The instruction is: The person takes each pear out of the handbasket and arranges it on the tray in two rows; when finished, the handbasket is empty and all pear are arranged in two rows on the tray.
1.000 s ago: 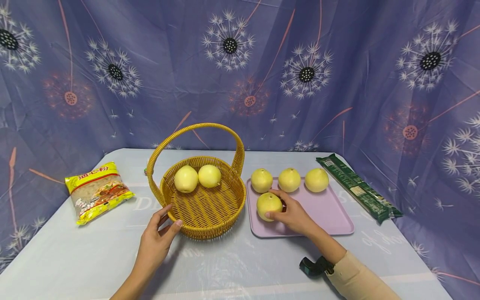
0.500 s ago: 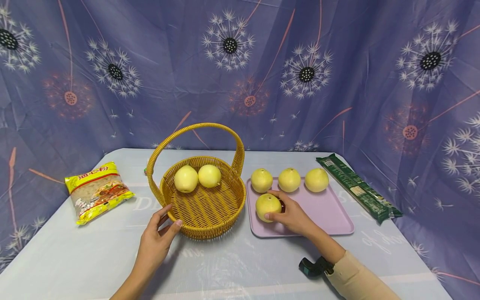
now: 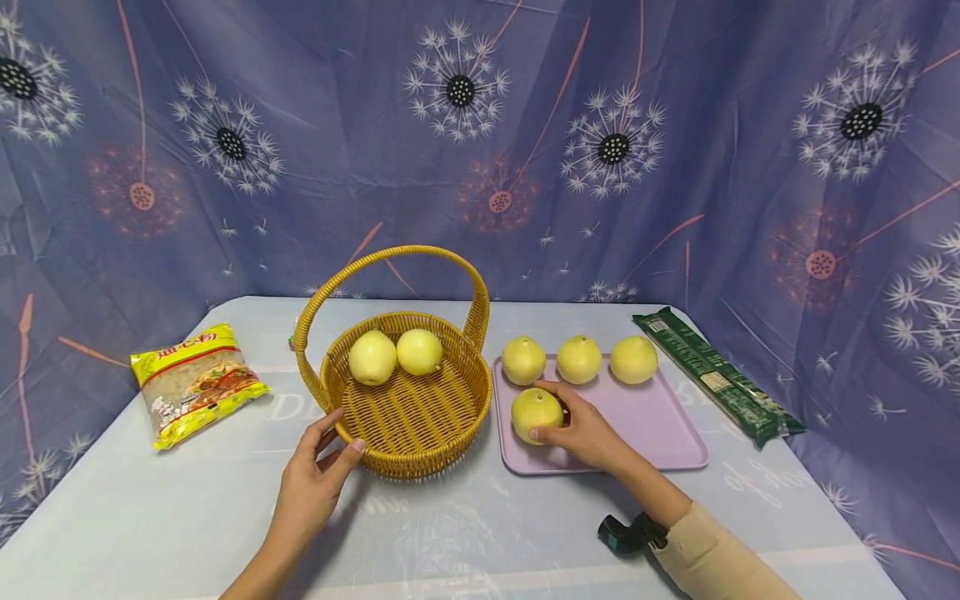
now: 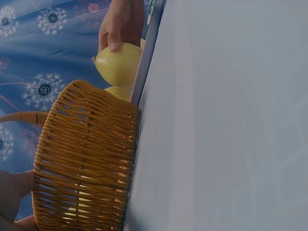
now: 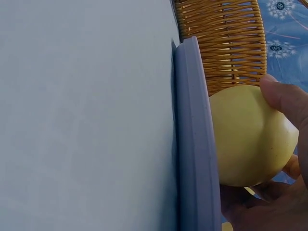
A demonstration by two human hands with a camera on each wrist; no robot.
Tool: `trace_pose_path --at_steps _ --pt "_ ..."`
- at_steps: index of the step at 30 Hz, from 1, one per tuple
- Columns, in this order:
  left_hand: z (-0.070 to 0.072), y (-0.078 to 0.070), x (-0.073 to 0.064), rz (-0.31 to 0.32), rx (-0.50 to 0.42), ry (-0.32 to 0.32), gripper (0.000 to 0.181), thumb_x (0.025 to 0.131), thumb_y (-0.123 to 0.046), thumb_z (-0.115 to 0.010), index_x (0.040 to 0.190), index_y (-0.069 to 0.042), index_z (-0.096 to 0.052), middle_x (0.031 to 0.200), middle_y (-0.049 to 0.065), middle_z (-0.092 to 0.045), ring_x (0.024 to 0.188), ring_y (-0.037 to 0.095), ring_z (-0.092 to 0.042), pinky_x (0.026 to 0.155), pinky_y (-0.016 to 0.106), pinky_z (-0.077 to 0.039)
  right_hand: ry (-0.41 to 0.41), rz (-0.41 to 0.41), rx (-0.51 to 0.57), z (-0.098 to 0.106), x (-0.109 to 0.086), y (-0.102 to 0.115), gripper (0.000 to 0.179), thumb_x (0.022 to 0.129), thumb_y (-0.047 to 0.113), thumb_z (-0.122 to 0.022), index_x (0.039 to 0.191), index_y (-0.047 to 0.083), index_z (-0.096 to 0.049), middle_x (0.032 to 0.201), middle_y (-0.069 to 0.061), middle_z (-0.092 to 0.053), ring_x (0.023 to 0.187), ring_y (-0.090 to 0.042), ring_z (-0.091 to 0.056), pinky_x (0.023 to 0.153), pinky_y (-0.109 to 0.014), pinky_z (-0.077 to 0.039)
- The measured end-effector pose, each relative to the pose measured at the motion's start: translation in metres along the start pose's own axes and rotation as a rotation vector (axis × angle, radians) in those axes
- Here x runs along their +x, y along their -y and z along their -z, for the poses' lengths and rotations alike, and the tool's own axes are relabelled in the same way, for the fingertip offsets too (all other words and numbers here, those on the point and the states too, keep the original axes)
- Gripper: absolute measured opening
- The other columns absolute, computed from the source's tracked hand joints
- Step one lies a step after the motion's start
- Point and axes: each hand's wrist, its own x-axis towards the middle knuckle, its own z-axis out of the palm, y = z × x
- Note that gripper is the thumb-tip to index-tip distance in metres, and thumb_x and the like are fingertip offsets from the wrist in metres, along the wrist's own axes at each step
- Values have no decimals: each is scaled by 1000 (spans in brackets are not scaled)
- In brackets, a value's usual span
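Observation:
A round, pale yellow pear sits over the near left part of a pink tray; my right hand grips it from the right. In the right wrist view, the thumb presses the upper side of this pear, with fingers beneath, close beside the tray wall. My left hand holds the near left rim of a woven basket, thumb and fingers spread at the edge. Two pears lie inside the basket, toward its back. Three others line the tray's far edge.
A yellow bag of dry pasta lies at the left of the table. Long green packets lie right of the tray. The basket's tall handle arches over its opening. A patterned curtain hangs behind.
The right hand has shifted the gripped pear very slightly left and down in the head view. My left hand and the basket stay put.

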Motion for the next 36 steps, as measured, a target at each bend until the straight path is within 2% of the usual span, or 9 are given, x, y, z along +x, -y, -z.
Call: trace_pose_path --at_steps 10,19,29,36 --pt "0 0 0 4 -11 -4 56 93 -28 -61 142 -13 -38 151 14 -35 133 35 -42 104 49 -43 -1 10 11 2 -1 4 75 77 33 -78 140 16 -42 136 -7 -51 112 -22 -55 97 -40 -46" --pt "0 -1 0 11 4 6 57 93 -32 -59 143 -14 -37 151 14 -33 133 37 -41 104 50 -44 -5 46 38 5 -2 5 72 79 28 -76 140 11 -43 139 -11 -50 111 -30 -57 94 -43 -49" --pt "0 0 0 5 3 3 57 93 -31 -60 143 -14 -37 151 14 -34 133 37 -41 104 50 -43 -17 50 20 6 -3 5 66 80 26 -75 137 9 -48 135 -9 -54 107 -27 -59 90 -37 -52" --pt "0 -1 0 5 3 5 57 93 -31 -60 143 -14 -37 150 14 -35 134 37 -41 104 50 -43 -20 51 5 6 -3 4 65 80 28 -75 136 10 -48 134 -9 -55 108 -26 -59 91 -38 -52"
